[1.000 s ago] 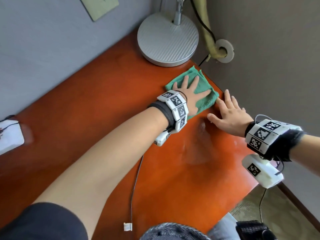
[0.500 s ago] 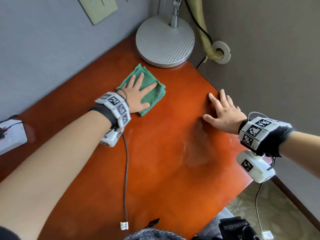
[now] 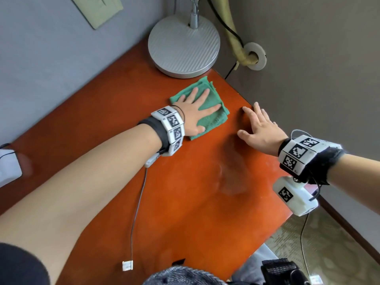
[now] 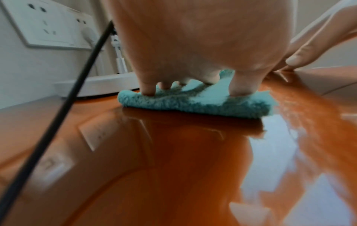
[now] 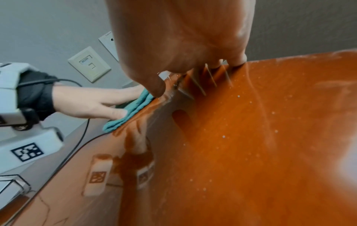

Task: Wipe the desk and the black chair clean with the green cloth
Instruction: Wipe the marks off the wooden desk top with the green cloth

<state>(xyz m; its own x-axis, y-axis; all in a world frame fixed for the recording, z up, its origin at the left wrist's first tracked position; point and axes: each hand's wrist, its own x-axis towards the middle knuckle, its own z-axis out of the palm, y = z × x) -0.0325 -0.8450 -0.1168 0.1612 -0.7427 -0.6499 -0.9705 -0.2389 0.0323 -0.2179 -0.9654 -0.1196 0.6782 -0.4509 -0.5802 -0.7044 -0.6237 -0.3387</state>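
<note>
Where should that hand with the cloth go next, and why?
Probably a sweep toward the near edge of the desk. The left hand presses the green cloth flat at the far corner by the lamp base, and the right wrist view shows pale specks on the wood nearer the person.

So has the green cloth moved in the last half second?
Yes. The green cloth, under the flat left hand, has slid right along the desk, from left of the lamp base toward the resting right hand.

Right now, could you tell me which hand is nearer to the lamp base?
Left. The left hand presses the cloth just below the lamp base; the right hand rests farther away.
</note>
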